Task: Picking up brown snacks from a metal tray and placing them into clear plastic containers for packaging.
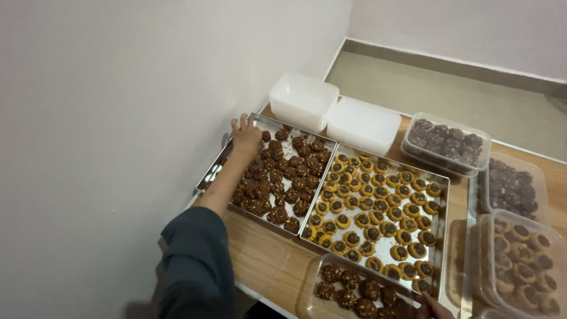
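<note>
Metal tray of dark cookies: left hand rests at far-left corner, fingers spread, gripping nothing; right hand grip can't tell.

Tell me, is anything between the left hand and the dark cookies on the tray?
No, nothing visible. The left hand is already on the far corner of the metal tray, right at the dark cookies.

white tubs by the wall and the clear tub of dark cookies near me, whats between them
In the head view, the metal tray of yellow chocolate-centred cookies lies between the white tubs and the clear tub of dark cookies.
</note>
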